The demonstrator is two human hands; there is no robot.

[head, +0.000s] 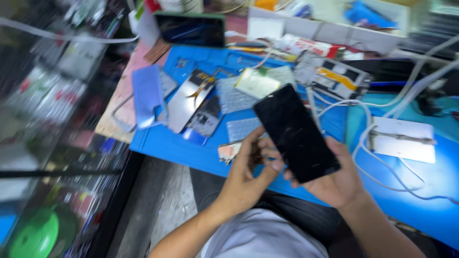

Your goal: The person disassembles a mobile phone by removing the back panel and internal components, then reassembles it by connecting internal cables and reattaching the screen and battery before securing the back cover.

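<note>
**Dark phone panel held over the blue mat**

Nearest, at the bottom edge: two bare forearms rising from a pale shirt. Right hand (337, 184) cupped under a black phone screen panel (295, 131), fingers curled up around its lower right edge, palm beneath. Left hand (246, 174) at the panel's lower left side, thumb and fingertips pressed to that edge, fingers half bent rather than spread. Panel tilted, glossy face up, raised above the near rim of the blue work mat (186, 148), clear of the tabletop.

Just behind the left hand: a small pinkish part (228, 151) lying on the mat, blurred. Farther left: a silver phone frame (206, 117), a grey metal plate (184, 102) and a light blue phone case (148, 95), side by side. Right of the panel: white cables (382, 157) looping across the mat, and a white flat board (404, 138) with a thin metal piece on it.

Mid mat: a pale yellow-green flat battery (257, 82) on mesh-patterned sheets. At the far edge: a phone with a dark screen (191, 29), standing tilted, beside cluttered boxes and packets, too blurred to tell apart.
</note>
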